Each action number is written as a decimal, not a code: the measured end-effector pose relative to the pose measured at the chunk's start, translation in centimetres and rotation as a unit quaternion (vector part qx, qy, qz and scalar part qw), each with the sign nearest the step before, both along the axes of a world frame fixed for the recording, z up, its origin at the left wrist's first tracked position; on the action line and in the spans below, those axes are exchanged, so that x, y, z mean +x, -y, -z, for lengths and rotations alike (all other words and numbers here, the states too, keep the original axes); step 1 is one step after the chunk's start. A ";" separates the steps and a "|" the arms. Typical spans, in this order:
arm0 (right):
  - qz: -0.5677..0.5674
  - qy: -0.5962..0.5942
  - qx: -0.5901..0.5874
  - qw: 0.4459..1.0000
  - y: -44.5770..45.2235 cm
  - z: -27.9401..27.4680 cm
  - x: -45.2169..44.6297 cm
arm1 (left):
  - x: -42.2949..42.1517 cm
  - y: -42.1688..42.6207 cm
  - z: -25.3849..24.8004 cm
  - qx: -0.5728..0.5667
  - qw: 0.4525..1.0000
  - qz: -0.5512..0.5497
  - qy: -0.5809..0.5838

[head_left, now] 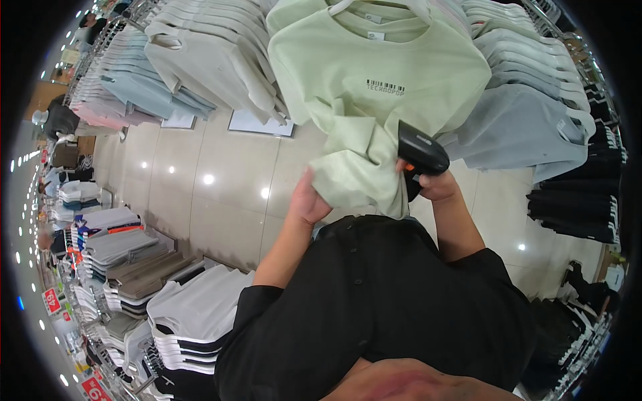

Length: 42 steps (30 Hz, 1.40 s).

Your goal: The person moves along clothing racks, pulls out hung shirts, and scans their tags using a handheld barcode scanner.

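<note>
Right-hand fingers are gripping a black handheld barcode scanner while left-hand fingers are holding raised folds of the pale-green TECHNOPOP sweatshirt hanging directly ahead, light tension probably best sparing its hanger a tug.

1. Losing the fingertips of the left hand behind the green top.
2. Missing part of the black scanner within the right hand.
3. Cutting off the white hanger at the upper edge.
4. Failing to read the tiny neck label.
</note>
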State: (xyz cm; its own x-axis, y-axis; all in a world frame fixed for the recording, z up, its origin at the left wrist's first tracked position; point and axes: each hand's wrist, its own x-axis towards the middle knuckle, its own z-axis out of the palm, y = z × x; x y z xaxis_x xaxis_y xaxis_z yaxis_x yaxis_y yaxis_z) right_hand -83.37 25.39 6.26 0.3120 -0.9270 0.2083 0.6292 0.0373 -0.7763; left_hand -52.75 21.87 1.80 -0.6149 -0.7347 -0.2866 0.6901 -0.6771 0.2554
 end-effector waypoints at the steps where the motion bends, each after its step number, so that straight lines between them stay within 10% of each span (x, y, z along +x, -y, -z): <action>1: 0.009 -0.014 0.018 1.000 -0.3 -0.6 -0.1 | -0.4 0.5 -0.4 -0.062 0.994 0.017 0.093; 14: 0.157 -0.090 0.097 0.979 -3.4 0.5 -3.7 | 4.5 -4.8 -0.3 -0.048 0.990 -0.071 0.112; 22: 0.180 -0.272 0.202 0.923 -0.7 1.9 -1.2 | 4.5 -4.1 3.6 0.184 0.963 -0.049 0.192; 42: 0.216 -0.405 0.357 0.814 4.2 8.6 4.4 | 16.7 -3.2 7.2 0.085 0.968 -0.173 0.161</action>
